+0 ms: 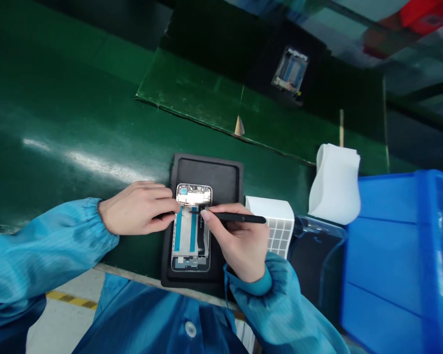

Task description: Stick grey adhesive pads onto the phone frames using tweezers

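Note:
An opened smartphone [187, 236] lies in a black tray [221, 169], its circuit board at the far end and blue strips along its pale middle. My right hand [245, 241] grips a slim black pointed tool [239, 217] like a pen. The tool's tip is over the upper middle of the phone; whether it touches cannot be made out. Against the phone's left edge, near the board, is my left hand [142, 209], its fingers curled and thumb close to the forefinger. What these fingertips hold, if anything, is hidden.
Right of the tray stand a white box with a grid of grey labels [279, 236], a clear dark-looking container [313, 260] and a big blue bin [384, 246]. White sheets [335, 182] hang behind them. Another opened phone [291, 71] lies on the raised green board [195, 78].

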`<state>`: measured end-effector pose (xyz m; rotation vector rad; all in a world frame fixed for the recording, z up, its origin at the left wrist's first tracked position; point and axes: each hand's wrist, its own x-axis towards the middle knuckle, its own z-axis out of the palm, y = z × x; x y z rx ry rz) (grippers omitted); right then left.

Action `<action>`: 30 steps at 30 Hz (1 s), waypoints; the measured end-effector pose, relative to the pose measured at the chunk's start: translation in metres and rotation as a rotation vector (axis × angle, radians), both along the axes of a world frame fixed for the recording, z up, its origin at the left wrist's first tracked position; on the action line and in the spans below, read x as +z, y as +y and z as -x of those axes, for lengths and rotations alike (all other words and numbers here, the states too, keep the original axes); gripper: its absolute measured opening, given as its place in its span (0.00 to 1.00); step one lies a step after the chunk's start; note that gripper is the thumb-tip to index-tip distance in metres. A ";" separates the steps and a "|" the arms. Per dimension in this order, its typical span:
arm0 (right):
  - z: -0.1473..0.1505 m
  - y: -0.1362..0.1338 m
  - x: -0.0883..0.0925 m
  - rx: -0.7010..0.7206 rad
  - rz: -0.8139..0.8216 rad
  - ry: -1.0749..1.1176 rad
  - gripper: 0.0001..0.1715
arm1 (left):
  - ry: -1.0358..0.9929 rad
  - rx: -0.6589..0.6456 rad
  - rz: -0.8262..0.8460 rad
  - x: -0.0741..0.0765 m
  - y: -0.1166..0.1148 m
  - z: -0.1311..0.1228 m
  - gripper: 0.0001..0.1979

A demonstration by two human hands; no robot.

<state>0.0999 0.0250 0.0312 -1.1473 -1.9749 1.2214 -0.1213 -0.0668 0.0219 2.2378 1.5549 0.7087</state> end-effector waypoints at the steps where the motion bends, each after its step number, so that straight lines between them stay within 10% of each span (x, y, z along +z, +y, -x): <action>1: 0.000 0.000 0.000 0.001 0.001 -0.004 0.04 | 0.001 0.000 0.004 0.000 0.000 0.000 0.09; 30: -0.001 -0.001 -0.002 0.014 0.004 -0.002 0.04 | 0.008 -0.006 0.047 0.003 0.000 0.001 0.10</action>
